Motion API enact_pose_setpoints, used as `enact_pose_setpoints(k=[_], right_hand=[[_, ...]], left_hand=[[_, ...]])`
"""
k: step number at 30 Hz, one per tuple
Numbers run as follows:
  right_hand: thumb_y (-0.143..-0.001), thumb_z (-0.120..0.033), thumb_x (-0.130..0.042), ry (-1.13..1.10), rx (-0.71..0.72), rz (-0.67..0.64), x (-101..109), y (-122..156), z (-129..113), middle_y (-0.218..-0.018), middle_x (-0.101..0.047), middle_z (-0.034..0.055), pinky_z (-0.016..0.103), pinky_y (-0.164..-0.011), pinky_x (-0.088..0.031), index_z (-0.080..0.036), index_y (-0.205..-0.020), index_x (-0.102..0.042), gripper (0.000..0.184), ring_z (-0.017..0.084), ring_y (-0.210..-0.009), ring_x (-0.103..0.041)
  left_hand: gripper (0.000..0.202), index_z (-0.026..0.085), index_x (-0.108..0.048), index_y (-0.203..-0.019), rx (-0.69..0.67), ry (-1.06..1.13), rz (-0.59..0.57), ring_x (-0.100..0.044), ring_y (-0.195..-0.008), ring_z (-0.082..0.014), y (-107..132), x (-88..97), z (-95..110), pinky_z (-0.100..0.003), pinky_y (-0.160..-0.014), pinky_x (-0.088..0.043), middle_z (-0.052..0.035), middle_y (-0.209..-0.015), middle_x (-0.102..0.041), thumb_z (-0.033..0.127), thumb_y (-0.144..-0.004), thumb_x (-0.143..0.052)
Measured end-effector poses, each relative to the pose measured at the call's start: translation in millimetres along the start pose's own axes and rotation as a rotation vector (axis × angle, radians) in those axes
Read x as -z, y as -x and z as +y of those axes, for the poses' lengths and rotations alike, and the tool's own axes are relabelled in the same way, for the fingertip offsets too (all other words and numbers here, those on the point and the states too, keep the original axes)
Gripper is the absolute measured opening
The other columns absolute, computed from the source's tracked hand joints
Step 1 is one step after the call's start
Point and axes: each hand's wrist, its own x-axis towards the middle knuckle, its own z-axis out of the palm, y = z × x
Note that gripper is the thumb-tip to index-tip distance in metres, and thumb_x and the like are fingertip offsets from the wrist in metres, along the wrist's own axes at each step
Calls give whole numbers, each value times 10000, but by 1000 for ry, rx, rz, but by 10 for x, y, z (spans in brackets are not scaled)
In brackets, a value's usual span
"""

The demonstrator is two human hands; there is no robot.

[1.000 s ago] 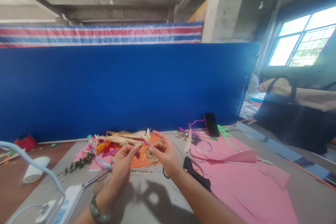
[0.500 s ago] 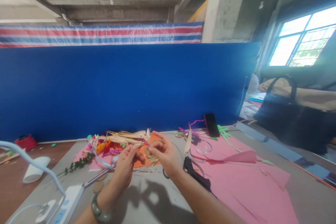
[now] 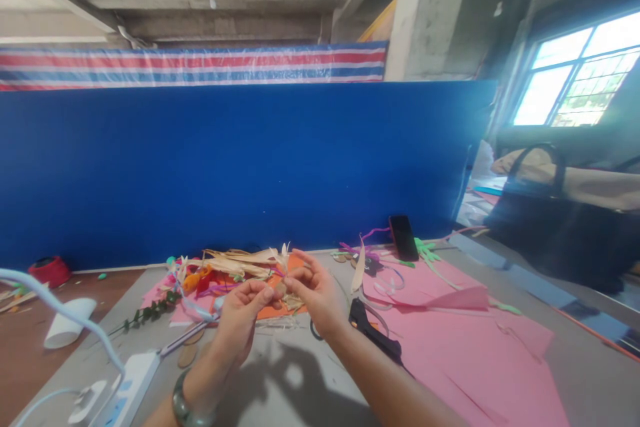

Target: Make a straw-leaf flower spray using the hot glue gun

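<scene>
My right hand pinches a small pale husk flower between thumb and fingertips, its pointed petals standing up above the fingers. A bit of purple shows at the flower's base. My left hand is closed in a pinch just to the left, thumb against forefinger; what lies between those fingertips is too small to make out. Behind the hands lie dried husk strips and an orange sheet with husk scraps on it. A black glue gun rests beside my right forearm.
Pink sheets cover the table's right side, with a phone leaning at the back. On the left are a white power strip with cables, a leafy sprig and a white cup. A blue partition stands behind.
My left hand has turned slightly and its thumb and forefinger have come closer to the right hand. The right hand still holds the husk flower, nearly unmoved.
</scene>
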Motion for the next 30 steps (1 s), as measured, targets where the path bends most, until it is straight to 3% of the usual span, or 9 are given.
enact_pose_setpoints(k=[6,9,13,18,30], right_hand=[[-696,-258,-789,16,37,76,-19,12,-10,-679,-647,-50,222,-583,-445,-214,-900,-492,362,111,-614,-599],[-700,-284,-787,45,50,76,-26,16,-19,-653,-619,-51,206,-541,-424,-205,-791,-482,328,98,-580,-566],[-691,-304,-794,79,43,68,-30,21,-33,-640,-604,-49,212,-530,-423,-198,-777,-506,318,101,-563,-559],[-695,-317,-787,102,35,75,-23,26,-36,-656,-613,-37,232,-572,-448,-199,-782,-520,304,118,-596,-582],[-696,-299,-786,88,48,76,-20,18,-6,-677,-621,-34,232,-574,-452,-200,-790,-525,294,119,-603,-589]], left_hand=[[161,167,-680,-850,9,65,-14,-677,-690,-150,-1,-23,1,-280,-771,-505,-52,-782,-771,249,-733,-753],[93,186,-672,-791,2,114,-26,-672,-730,-148,-5,-26,27,-287,-813,-487,-47,-884,-768,166,-710,-712],[99,188,-619,-601,-59,119,-64,-639,-768,-158,-7,35,15,-276,-809,-457,-34,-867,-736,129,-680,-613],[156,201,-651,-623,-144,75,-100,-601,-802,-187,3,113,-53,-286,-832,-421,-28,-698,-671,166,-709,-526],[110,181,-715,-719,-145,6,-77,-621,-756,-193,25,26,-44,-301,-804,-451,-34,-700,-699,216,-757,-618]])
